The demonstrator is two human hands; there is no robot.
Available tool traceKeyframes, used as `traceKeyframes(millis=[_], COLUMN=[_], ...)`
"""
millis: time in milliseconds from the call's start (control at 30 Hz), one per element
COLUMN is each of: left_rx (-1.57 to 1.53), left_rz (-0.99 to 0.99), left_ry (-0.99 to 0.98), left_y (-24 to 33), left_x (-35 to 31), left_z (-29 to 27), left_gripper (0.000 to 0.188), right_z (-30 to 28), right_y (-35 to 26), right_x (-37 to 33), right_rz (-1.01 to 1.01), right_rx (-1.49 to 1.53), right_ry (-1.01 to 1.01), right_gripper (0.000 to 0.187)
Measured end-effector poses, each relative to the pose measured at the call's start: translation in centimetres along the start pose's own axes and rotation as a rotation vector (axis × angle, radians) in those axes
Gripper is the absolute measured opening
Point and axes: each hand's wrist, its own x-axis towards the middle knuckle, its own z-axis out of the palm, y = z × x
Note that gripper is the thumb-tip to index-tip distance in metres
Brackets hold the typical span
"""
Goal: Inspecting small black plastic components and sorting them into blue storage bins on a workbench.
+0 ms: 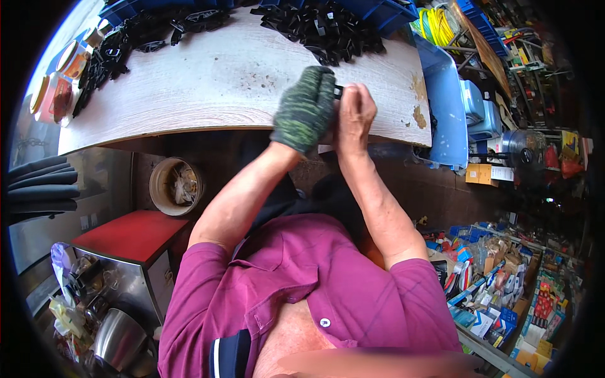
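Note:
My left hand (305, 113), in a green and black knitted glove, is closed above the near edge of the pale wood-grain table (208, 85). Beside it my bare right hand (355, 120) is closed too, its thumb and fingers pinched together. A small black plastic part (338, 92) shows between the two hands, mostly hidden by the fingers. Beyond them lies a heap of black plastic parts (331, 34) at the table's far side. Another pile of black parts (116, 53) runs along the left side.
Lidded jars (60, 97) stand at the table's left edge. Blue bins (378, 16) line the far edge, and a large blue tub (450, 104) is on the right. Below left are a bucket (155, 189) and a red-topped cabinet (132, 236). Packed goods (498, 290) fill the lower right.

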Motion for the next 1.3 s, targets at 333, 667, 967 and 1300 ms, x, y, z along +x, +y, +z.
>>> traceKeyframes(millis=[333,667,967,1300], left_rx=[-0.718,-0.653,-0.669,-0.681], left_rz=[-0.58,-0.465,-0.459,-0.425], left_ry=[-0.093,-0.068,-0.092,-0.072], left_y=[2.7,2.9,2.4,2.1], left_x=[0.3,-0.8,-1.3,-1.7], left_z=[-1.4,-2.4,-2.6,-2.1], left_gripper=[0.031,0.032,0.03,0.03], right_z=[-0.8,-7.3,0.5,2.9], right_y=[-1.2,-3.2,-0.7,1.1], right_x=[0.1,8.9,7.1,8.6], right_rz=[0.104,0.266,0.341,-0.054], right_rx=[0.043,0.205,-0.119,-0.844], right_ry=[-0.087,0.575,-0.131,-0.203], right_gripper=[0.027,0.03,0.037,0.039])
